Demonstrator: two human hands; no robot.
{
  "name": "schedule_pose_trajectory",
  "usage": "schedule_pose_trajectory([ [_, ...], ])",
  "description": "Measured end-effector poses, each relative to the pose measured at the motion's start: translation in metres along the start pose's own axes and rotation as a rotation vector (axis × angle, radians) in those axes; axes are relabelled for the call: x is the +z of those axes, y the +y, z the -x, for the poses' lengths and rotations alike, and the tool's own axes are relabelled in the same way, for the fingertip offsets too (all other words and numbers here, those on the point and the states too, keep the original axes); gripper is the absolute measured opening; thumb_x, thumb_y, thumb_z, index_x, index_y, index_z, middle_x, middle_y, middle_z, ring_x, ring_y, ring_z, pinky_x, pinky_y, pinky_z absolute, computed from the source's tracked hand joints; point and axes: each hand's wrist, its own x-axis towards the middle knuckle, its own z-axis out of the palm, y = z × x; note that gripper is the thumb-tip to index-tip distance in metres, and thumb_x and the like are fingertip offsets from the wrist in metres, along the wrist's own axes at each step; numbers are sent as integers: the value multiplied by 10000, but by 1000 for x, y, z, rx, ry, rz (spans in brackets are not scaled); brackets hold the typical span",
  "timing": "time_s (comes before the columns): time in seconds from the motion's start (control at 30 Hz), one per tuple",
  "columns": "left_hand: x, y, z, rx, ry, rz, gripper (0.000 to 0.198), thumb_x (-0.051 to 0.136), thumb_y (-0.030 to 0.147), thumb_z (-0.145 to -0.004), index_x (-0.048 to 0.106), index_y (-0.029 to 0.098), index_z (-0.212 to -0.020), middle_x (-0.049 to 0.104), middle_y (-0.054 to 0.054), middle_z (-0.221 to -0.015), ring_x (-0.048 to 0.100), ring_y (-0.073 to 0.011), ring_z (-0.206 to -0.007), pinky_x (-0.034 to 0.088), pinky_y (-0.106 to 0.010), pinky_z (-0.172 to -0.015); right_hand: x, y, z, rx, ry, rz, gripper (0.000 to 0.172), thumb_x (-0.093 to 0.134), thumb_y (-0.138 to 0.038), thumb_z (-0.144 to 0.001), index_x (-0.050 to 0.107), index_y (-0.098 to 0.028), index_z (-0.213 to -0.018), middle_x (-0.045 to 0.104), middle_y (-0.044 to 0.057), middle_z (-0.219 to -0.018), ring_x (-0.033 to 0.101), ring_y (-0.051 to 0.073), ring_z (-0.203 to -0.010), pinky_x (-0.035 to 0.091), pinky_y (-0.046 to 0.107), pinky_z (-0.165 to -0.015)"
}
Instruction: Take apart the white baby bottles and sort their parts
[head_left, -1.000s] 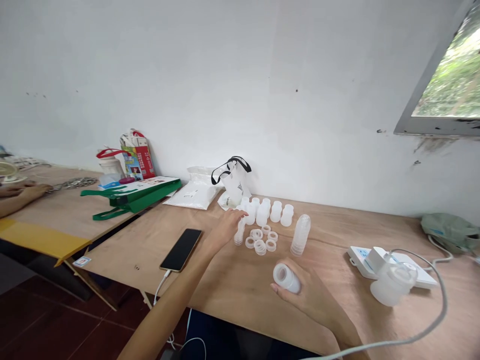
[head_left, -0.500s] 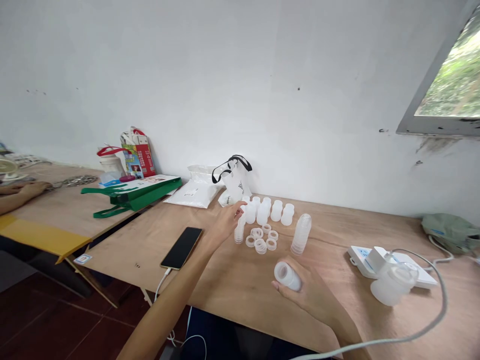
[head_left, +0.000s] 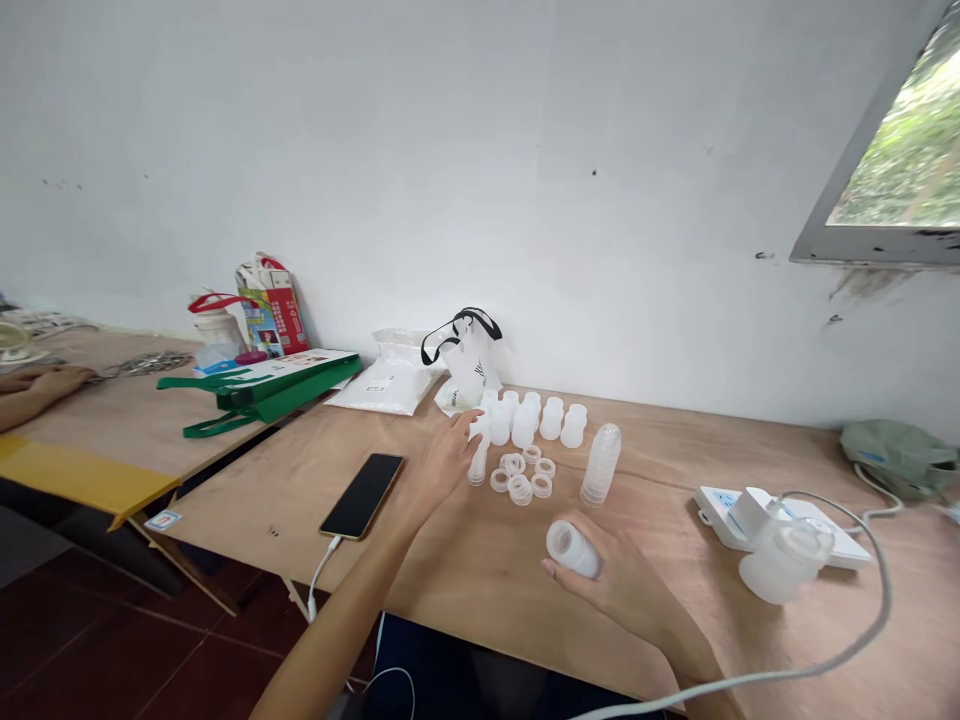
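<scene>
My right hand (head_left: 615, 580) rests on the wooden table (head_left: 465, 560), fingers curled round a small translucent white bottle (head_left: 573, 547) lying on its side. My left hand (head_left: 450, 450) reaches forward to a short stack of small clear pieces (head_left: 478, 462), its fingertips pinched at the top of the stack. Just right of it lie several white plastic rings (head_left: 523, 475). Behind them stands a row of small white bottles (head_left: 536, 417). A taller stack of clear cups (head_left: 601, 465) stands to the right of the rings.
A black phone (head_left: 363, 495) on a white cable lies left of my arm. White bags (head_left: 420, 370) lean at the wall. A white power strip (head_left: 787, 520) with a translucent container (head_left: 784, 562) sits right. Another person's hand (head_left: 45, 385) rests on the neighbouring table, by green bags (head_left: 262, 385).
My left hand has drawn slightly back and down, its fingertips closing on the top of the small clear stack. My right hand and its bottle have barely moved.
</scene>
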Motion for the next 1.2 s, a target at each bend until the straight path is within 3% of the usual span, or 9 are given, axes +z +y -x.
schedule_pose_trajectory([
  [0.1,-6,31,28,-112,-18,235,329,516,415,-1012,646,224,-1245,710,-67,-1149,648,-218,-927,515,-334,-852,4,-1,-1,64,-19,-41,197,595,-407,-939,568,-278,-1086,711,1,-928,681,231,-847,494,352,-767],
  [0.23,-4,64,69,-30,-476,501,432,606,447,-982,595,281,-1381,655,-56,-1349,646,-221,-1055,491,-336,-962,16,3,-4,140,-18,-164,511,601,-442,-931,433,-295,-1391,710,54,-1124,699,267,-987,521,376,-820],
  [0.33,3,70,87,9,-647,472,557,614,440,-986,465,326,-1511,566,-57,-1474,605,-245,-1172,444,-377,-1051,21,5,-7,157,-58,-279,721,637,-455,-898,304,-255,-1506,689,98,-1203,688,279,-1062,522,374,-875],
  [0.5,12,64,86,-16,-650,418,490,596,402,-1002,516,298,-1474,670,-56,-1276,621,-238,-1069,456,-339,-961,25,2,-10,190,-121,-287,866,661,-360,-846,218,-228,-1578,692,104,-1223,699,264,-1039,525,352,-879],
  [0.6,12,58,84,-40,-687,384,376,644,397,-973,624,262,-1323,698,-5,-954,629,-203,-879,456,-271,-792,32,5,-10,219,-143,-108,881,659,-321,-841,215,-283,-1601,733,60,-1131,723,260,-962,519,329,-803],
  [0.73,13,51,87,-7,-697,257,358,670,421,-955,620,258,-1270,647,12,-893,599,-194,-867,424,-248,-742,44,10,-10,231,-153,101,897,667,-299,-825,235,-287,-1611,767,48,-994,737,277,-878,490,321,-748],
  [0.83,18,48,90,21,-649,183,308,483,464,-1047,645,212,-1118,660,-23,-930,601,-204,-876,437,-278,-781,46,8,-10,209,-150,130,891,658,-289,-822,244,-292,-1611,772,42,-963,739,286,-867,481,320,-735],
  [0.97,24,48,90,40,-573,163,583,177,454,-1106,633,183,-864,673,-55,-864,615,-211,-846,450,-320,-838,40,0,-9,180,-125,97,833,648,-305,-836,292,-310,-1590,769,26,-946,741,285,-878,490,324,-749],
  [1.2,2,59,82,36,-579,291,464,458,608,-1016,593,242,-1268,695,-25,-1013,618,-197,-860,446,-273,-747,33,0,-9,182,-54,14,721,625,-332,-873,357,-339,-1542,764,17,-998,745,248,-843,514,308,-737],
])
